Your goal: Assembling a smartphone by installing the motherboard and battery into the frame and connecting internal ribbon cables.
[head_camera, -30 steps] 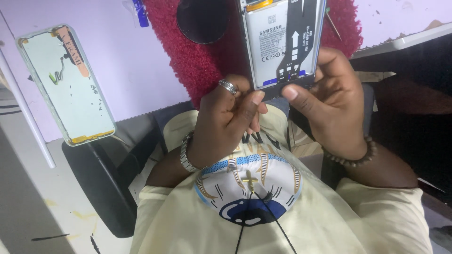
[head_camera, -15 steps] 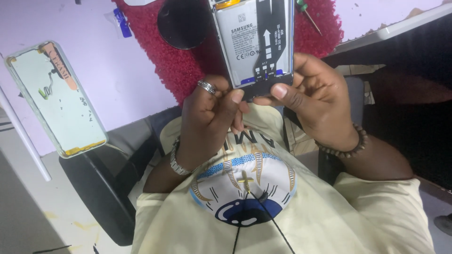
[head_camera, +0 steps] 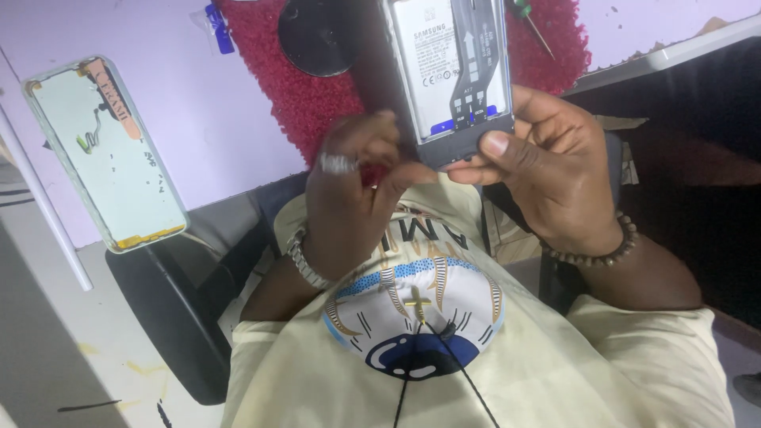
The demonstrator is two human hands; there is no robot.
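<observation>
An opened phone (head_camera: pixel 448 71) with its back off shows a white battery and a dark flex strip. It is held upright over a red fuzzy mat (head_camera: pixel 317 111). My right hand (head_camera: pixel 547 174), with a bead bracelet, grips its lower end, thumb on the bottom edge. My left hand (head_camera: pixel 349 206), with a ring and a metal wristband, is curled with its fingertips pinched against the phone's lower left corner. Something red shows between those fingers; I cannot tell what it is.
A separate phone panel (head_camera: pixel 103 154) with a pale inner face lies on the lilac table (head_camera: pixel 206 135) at left. A black round disc (head_camera: pixel 317 40), a blue item (head_camera: pixel 216 20) and a green-handled screwdriver (head_camera: pixel 527 20) lie by the mat. A black chair (head_camera: pixel 174 317) is below.
The phone has dropped a little in view with both hands. My left hand's fingers have curled tighter and shifted to the phone's lower left corner. My right hand keeps its grip.
</observation>
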